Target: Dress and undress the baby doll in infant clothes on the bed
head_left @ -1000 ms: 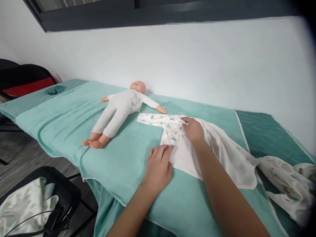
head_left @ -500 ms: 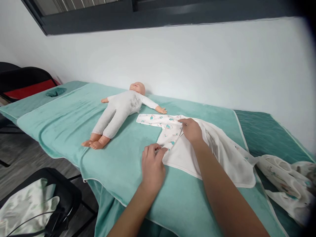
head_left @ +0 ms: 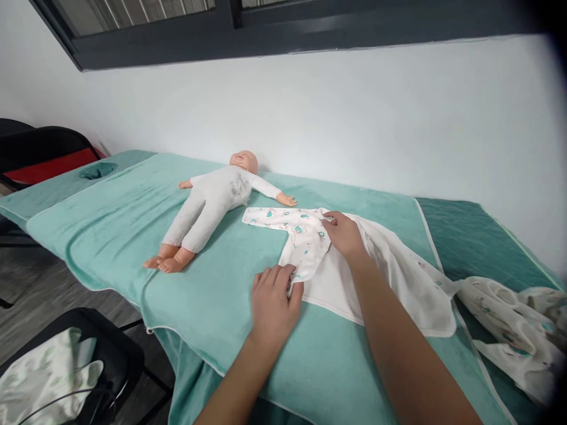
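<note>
The person's left hand (head_left: 273, 301) has thumb and fingers nearly closed, pinching the lower front edge of the white printed shirt (head_left: 306, 236), which lies spread under both hands on the green-covered bed (head_left: 212, 301). The right hand (head_left: 344, 235), fingers curled, touches the shirt's upper part; whether it grips cannot be told. Patterned clothes (head_left: 505, 321) lie bunched right of the hands. Beyond the left hand, a white-bodied doll (head_left: 215, 192) lies face up.

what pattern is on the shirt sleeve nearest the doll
The sleeve is white with small, mostly teal motifs, clearest in the head view.
</note>
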{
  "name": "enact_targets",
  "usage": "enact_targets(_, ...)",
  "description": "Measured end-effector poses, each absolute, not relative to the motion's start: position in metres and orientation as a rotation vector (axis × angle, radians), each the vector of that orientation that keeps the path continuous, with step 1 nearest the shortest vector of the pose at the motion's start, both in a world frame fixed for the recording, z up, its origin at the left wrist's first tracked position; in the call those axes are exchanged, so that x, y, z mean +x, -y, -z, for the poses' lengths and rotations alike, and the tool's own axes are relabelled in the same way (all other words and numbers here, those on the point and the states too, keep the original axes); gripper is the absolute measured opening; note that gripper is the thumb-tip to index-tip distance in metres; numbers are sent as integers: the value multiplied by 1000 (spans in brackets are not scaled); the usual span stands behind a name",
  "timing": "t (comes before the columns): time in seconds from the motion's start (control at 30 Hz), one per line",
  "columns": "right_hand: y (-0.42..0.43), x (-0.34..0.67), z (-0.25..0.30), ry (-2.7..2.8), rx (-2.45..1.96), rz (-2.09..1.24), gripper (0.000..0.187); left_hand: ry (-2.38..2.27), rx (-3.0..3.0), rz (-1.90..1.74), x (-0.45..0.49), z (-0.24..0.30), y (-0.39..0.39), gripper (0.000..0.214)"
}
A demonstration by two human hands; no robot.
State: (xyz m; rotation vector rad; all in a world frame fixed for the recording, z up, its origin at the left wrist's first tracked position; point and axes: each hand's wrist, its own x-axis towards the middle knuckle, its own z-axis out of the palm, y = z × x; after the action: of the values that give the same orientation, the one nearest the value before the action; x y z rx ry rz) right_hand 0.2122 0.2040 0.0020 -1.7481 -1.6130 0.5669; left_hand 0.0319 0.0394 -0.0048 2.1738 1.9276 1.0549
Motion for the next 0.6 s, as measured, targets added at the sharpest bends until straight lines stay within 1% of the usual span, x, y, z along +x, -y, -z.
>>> enact_targets(0.1, -205, 214, -3, 1549, -1711, -638, 31, -1908, 2200, -1099, 31, 6, -39, 20)
enact_targets(0.17, -204, 212, -6, 1448, -1602, -809, 34, -1875, 2120, -1175, 28, 7, -40, 21)
enact_targets(0.27, -202, 205, -11, 1336, -1238, -1145, 48, -1865, 1647, -1467, 21, 8, -42, 22)
enact_targets(0.33, -200, 197, -12, 1400, -1044, -1240, 53, -1878, 1258, -1721, 16, 9, -45, 20)
enact_targets(0.4, -199, 188, -9, 1580, -1021, -1181, 56, -1885, 1084, -1888, 13, 11, -47, 29)
enact_targets(0.47, -200, 179, -2, 1805, -1097, -1011, 60, -1891, 1184, -1913, 13, 12, -47, 38)
enact_targets(0.53, -201, 172, 5, 1983, -1161, -799, 62, -1920, 1386, -1854, 15, 13, -47, 37)
enact_targets(0.6, -200, 168, 9, 2050, -1185, -617, 57, -1938, 1581, -1747, 17, 14, -47, 31)
